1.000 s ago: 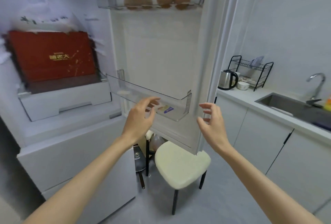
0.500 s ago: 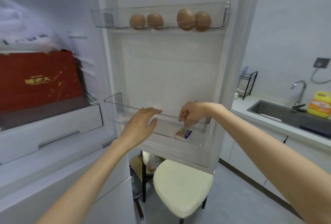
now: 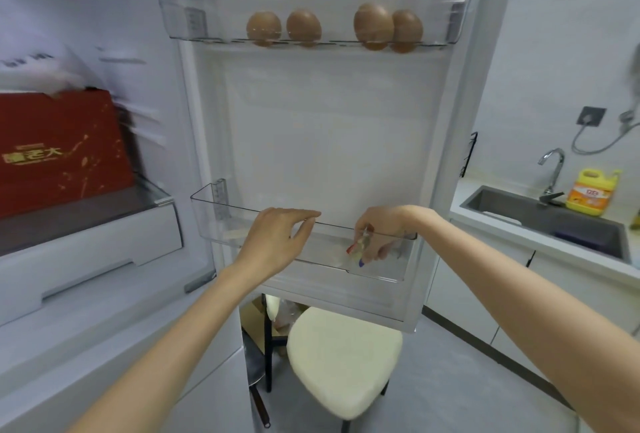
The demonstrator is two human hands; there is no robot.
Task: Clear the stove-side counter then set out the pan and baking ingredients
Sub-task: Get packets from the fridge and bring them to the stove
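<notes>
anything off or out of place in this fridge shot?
Nothing spilled or broken. Mildly odd: the four eggs sit loose and unevenly spaced in the upper door bin, two pairs with a gap. The right hand is pinching a small packet in the lower door bin.

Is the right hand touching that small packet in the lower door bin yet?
Touching. The head view shows the right hand reaching inside the lower door bin, its fingers closed around the small packet.
</notes>
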